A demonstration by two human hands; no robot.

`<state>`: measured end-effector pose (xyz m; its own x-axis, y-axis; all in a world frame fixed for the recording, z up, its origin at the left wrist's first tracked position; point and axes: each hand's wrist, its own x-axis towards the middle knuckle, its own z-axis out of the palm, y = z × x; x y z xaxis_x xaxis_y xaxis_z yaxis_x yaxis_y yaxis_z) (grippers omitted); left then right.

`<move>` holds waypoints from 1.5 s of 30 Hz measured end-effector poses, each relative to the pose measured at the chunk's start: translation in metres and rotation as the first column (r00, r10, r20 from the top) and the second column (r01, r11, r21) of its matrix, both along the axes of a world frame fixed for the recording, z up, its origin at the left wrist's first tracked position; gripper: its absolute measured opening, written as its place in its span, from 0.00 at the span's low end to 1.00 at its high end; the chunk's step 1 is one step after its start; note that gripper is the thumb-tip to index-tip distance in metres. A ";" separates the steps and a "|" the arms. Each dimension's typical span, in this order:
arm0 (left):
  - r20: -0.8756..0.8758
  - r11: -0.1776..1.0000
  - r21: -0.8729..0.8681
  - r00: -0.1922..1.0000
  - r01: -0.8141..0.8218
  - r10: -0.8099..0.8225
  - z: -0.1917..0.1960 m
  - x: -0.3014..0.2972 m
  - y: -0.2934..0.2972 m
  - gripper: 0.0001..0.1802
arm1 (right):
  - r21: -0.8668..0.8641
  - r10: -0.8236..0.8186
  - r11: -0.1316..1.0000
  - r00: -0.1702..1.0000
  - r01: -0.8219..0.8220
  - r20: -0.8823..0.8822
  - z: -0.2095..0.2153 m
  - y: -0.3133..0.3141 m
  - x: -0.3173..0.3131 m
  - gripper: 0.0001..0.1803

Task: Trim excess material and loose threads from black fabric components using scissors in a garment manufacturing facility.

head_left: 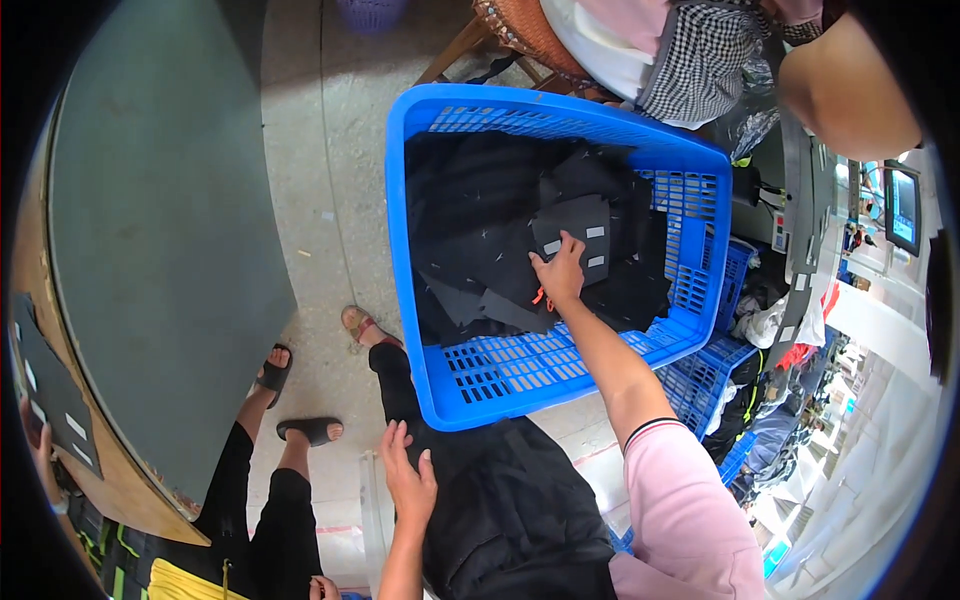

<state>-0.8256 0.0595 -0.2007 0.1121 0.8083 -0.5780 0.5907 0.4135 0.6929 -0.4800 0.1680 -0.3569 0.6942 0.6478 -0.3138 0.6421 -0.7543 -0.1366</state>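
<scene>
A blue plastic basket (408, 300) stands in front of me, holding a loose heap of black fabric pieces (470, 230). On the heap lies a dark fabric panel (575, 215) with several small white patches. My right hand (563, 270) reaches into the basket, its thumb and curled fingers on this panel. An orange-red strip or cord (541, 297) shows beside that hand; its kind is unclear. Outside the basket's near edge, my left hand (410, 480) is empty, its fingers apart, above black cloth (500, 480) over my lap.
At left is a grey-green topped table (160, 250), with another patched dark panel (60, 400) at its edge. A person in black trousers (285, 520) stands nearby. Beyond the basket someone sits with a checked garment (700, 60). More blue crates (690, 385) and a screen (902, 208) are at right.
</scene>
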 end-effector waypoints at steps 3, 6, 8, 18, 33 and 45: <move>0.030 1.000 0.006 1.000 -0.006 0.006 0.005 0.011 -0.001 0.31 | -0.050 0.076 0.996 0.997 -0.076 0.001 -0.005 -0.012 0.005 0.33; 0.045 0.999 0.030 0.999 -0.015 0.014 0.012 0.016 -0.001 0.30 | -0.084 0.095 0.992 0.995 -0.097 -0.018 -0.007 -0.030 0.021 0.30; 0.065 0.998 0.058 0.998 -0.012 0.008 0.018 0.021 0.001 0.29 | -0.079 0.045 0.996 0.999 -0.046 -0.010 0.000 -0.033 0.031 0.21; 0.163 0.864 0.481 0.954 0.146 -0.252 0.099 0.085 0.083 0.24 | 0.312 -0.175 0.867 0.823 0.389 -0.540 0.125 -0.046 -0.004 0.13; 0.194 0.671 0.742 0.957 0.002 -0.216 0.239 -0.017 0.109 0.17 | -0.066 0.057 0.859 -0.222 0.508 -0.973 0.412 0.017 -0.172 0.09; 0.801 0.855 -0.204 0.420 -0.476 0.425 0.298 -0.042 0.113 0.11 | 0.820 0.797 0.562 0.341 -0.113 -0.499 0.485 0.005 -0.216 0.08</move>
